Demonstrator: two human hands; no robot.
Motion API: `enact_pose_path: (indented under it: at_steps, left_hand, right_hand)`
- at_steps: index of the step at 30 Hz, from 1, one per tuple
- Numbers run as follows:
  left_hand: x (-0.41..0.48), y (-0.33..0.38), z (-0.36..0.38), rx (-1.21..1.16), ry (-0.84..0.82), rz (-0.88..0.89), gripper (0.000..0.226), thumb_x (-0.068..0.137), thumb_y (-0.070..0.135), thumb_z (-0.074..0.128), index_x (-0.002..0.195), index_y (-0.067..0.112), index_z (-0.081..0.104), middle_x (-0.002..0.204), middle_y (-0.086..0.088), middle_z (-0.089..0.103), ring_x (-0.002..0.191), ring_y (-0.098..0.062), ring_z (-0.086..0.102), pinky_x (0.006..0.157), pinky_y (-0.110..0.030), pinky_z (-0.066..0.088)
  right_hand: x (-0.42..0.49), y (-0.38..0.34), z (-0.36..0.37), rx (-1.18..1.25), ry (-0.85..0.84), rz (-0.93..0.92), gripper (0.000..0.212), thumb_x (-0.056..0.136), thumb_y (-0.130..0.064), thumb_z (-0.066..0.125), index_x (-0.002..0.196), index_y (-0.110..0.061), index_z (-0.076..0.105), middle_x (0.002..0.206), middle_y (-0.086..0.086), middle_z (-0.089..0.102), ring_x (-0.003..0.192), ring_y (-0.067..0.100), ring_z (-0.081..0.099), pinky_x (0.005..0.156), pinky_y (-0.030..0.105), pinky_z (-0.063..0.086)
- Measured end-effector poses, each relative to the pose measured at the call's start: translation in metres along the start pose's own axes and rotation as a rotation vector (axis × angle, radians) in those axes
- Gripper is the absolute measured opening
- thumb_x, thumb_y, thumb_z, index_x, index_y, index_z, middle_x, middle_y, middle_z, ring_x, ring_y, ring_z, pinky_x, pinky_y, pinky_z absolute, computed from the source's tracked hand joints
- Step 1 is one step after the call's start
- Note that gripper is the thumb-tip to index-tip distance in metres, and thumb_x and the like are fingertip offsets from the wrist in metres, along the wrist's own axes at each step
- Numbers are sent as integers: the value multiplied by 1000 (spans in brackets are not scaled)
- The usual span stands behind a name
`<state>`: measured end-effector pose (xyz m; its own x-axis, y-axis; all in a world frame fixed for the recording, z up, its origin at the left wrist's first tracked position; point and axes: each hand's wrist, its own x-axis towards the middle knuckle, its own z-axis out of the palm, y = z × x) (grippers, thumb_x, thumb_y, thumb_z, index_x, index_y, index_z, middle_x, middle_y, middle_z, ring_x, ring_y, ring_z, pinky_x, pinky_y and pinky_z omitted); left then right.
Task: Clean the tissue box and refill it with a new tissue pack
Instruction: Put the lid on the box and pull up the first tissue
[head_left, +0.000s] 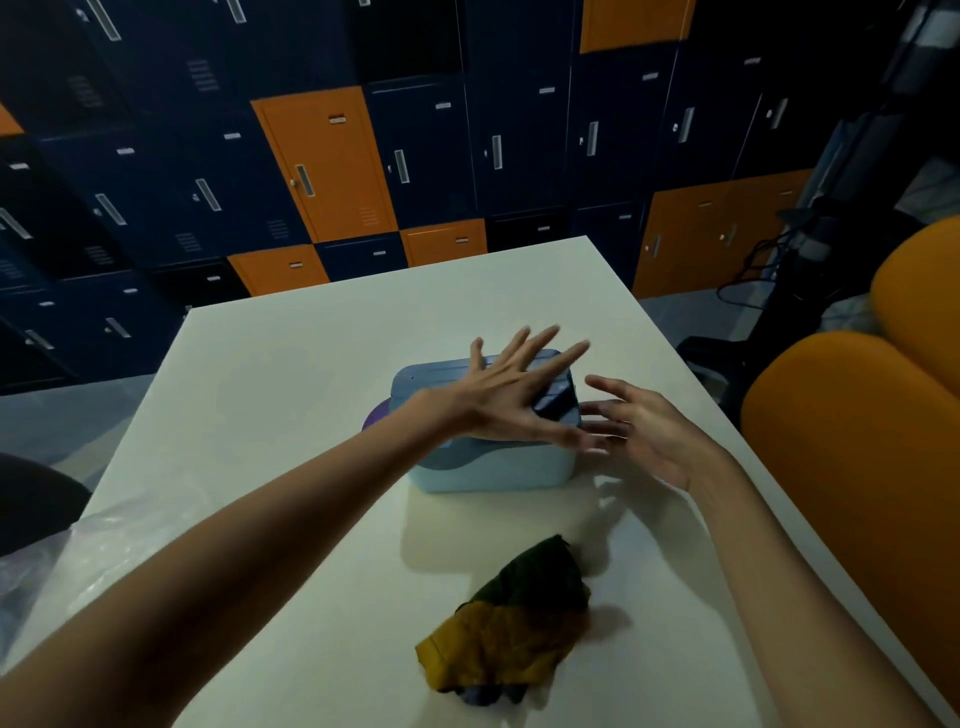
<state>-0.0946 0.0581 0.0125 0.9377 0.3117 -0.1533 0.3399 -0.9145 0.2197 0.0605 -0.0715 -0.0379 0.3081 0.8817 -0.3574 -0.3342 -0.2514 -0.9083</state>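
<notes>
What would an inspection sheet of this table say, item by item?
Surface: white table.
Job's things: blue tissue box; crumpled yellow-green cloth nearer the person.
Clutter: purple object half hidden behind the box; clear plastic bag at left edge.
Hands: left hand spread over the box; right hand open at its right end.
Cables: black cables, far right.
Surroundings: navy and orange lockers; orange chairs.

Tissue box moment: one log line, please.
left hand open over tissue box lid | right hand open beside it | cloth idle on table
</notes>
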Motion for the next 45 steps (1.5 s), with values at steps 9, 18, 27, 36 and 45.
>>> enact_pose_path:
  at_steps: [9,18,27,36,45]
  left_hand:
    - [15,8,4,66,-114,-78,126,65,79,61,143,40,-30,157,-7,-28,144,-29,-24,106,-71,-10]
    - [8,-10,6,-100,233,26,118,49,81,50,149,28,16,127,-2,38,107,-13,29,95,-31,20]
    - [11,-9,18,-72,242,37,115,51,80,48,148,24,22,123,-1,39,108,-15,32,97,-31,21]
    - [11,-9,29,148,178,53,119,56,91,34,152,23,15,138,-5,36,128,-22,31,108,-37,18]
    - [1,-10,27,98,111,-9,124,57,98,16,153,24,-8,162,-1,-3,148,-16,-4,114,-59,-10]
  right_hand:
    - [-3,13,4,-42,-1,-65,33,99,-7,43,126,-18,58,115,19,64,94,30,66,72,37,57]
    - [-7,9,13,-54,33,-157,30,95,-12,56,124,-10,61,116,12,67,104,23,66,87,37,55]
    - [-4,14,14,81,68,-101,39,95,3,49,134,-4,50,107,12,67,92,19,68,77,25,56]
    - [-5,28,7,205,110,-76,38,95,5,46,131,-4,48,111,13,66,93,21,68,80,30,55]
    - [-6,8,20,-33,94,4,30,101,-19,46,126,-6,54,116,22,62,94,30,67,80,38,55]
